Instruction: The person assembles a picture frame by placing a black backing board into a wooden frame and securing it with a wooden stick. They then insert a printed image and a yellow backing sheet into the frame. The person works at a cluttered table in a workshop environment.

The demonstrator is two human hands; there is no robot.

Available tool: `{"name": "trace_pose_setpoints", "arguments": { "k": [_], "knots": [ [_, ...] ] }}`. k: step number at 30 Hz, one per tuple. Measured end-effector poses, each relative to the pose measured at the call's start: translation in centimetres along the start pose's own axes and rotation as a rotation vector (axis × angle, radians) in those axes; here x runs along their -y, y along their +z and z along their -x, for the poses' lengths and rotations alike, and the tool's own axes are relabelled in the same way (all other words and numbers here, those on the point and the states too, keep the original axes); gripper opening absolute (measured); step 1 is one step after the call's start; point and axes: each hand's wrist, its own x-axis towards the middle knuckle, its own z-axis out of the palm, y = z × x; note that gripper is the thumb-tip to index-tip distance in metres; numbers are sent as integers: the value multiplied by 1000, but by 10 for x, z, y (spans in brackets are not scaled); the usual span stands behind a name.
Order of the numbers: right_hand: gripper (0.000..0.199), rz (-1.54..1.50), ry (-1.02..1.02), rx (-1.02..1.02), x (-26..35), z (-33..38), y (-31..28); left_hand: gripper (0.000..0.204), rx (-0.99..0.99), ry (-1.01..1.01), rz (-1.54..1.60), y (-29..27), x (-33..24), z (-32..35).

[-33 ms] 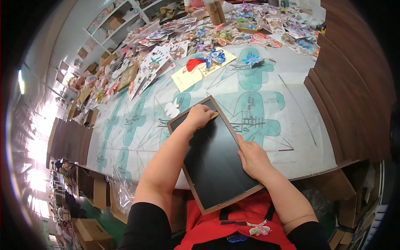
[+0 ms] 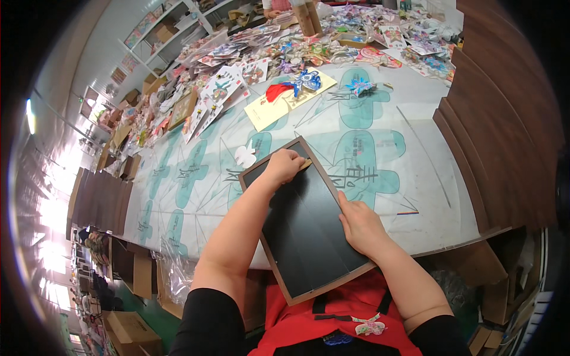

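Note:
A brown-rimmed rectangular frame with a black panel (image 2: 309,231) lies tilted in front of me, its far end over the table and its near end against my red apron. My left hand (image 2: 284,166) is closed near the far end of the panel, its fingers pinching a small tan piece (image 2: 305,164) beside the rim; most of that piece is hidden. On the right side, my right hand (image 2: 359,225) grips the frame's edge, thumb along the rim and the other fingers out of sight beneath. A white bird-like cutout (image 2: 245,155) rests just beyond the frame's left corner.
Printed sheeting with green shapes (image 2: 362,154) covers the table. Beyond the frame lie a yellow card with a blue and red ornament (image 2: 306,83), a blue flower-like piece (image 2: 360,86) and white printed cards (image 2: 219,89). Brown boards (image 2: 504,118) are stacked at right; colourful pieces heap up behind.

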Motion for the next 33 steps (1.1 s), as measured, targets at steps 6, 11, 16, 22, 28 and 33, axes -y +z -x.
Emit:
{"name": "trace_pose_setpoints", "arguments": {
  "k": [6,11,16,22,28,33],
  "knots": [
    [50,52,14,-31,0,3,4,22,-254,249,-727,6,-39,15],
    [48,102,79,-14,10,3,4,22,-129,278,-1062,23,-76,16],
    [47,51,136,-59,16,6,10,26,-157,391,-777,-3,-18,-12],
    [43,22,239,-76,14,7,11,30,-267,83,64,-27,43,25],
    [42,13,236,-65,17,7,11,21,-447,378,-202,-8,60,0],
    [43,-9,224,-89,15,7,11,17,-445,310,-239,-7,46,-13]
  ]
}}
